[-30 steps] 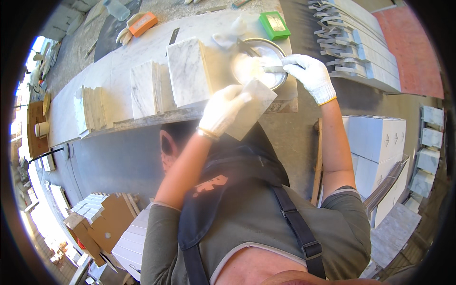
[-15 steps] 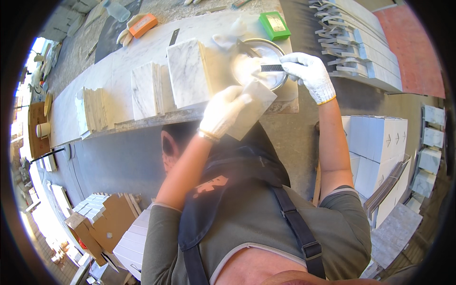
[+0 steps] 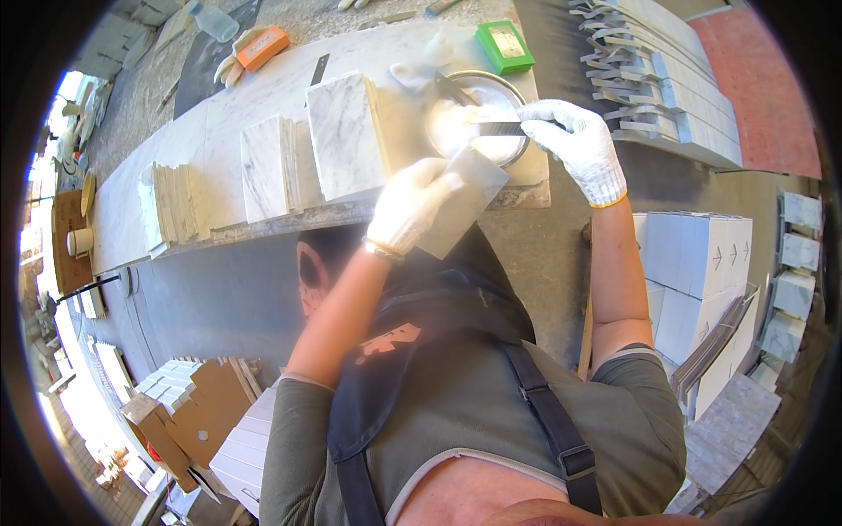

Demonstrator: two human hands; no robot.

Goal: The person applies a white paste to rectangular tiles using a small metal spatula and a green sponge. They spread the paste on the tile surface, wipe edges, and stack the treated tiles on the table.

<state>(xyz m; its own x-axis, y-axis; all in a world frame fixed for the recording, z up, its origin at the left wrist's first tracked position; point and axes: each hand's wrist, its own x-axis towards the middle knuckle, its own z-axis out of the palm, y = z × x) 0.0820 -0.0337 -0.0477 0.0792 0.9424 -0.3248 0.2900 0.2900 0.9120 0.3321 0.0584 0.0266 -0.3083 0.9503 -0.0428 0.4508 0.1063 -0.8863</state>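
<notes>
My left hand (image 3: 403, 206), in a white knit glove, grips a thin grey-white stone tile (image 3: 471, 195). The tile is tilted, one corner just below the bowl. My right hand (image 3: 577, 145), gloved the same way, pinches a dark flat strip, like a scraper blade (image 3: 498, 129), over a round metal-rimmed bowl (image 3: 503, 164). Glare washes out the white contents, and I cannot tell whether the blade touches them. A second dark flat tool (image 3: 453, 89) leans at the bowl's far left rim. Left of the bowl stands a stack of white, grey-veined marble tiles (image 3: 346, 136).
More marble tile stacks (image 3: 266, 167) line the bench (image 3: 219, 114) to the left. A green box (image 3: 506, 46) sits beyond the bowl, an orange box (image 3: 263, 48) and a plastic bottle (image 3: 213, 21) farther left. White cartons (image 3: 688, 254) stand by my right arm.
My right hand has shifted slightly right and nearer, and the blade has turned nearly level. My left hand and the tile have barely moved.
</notes>
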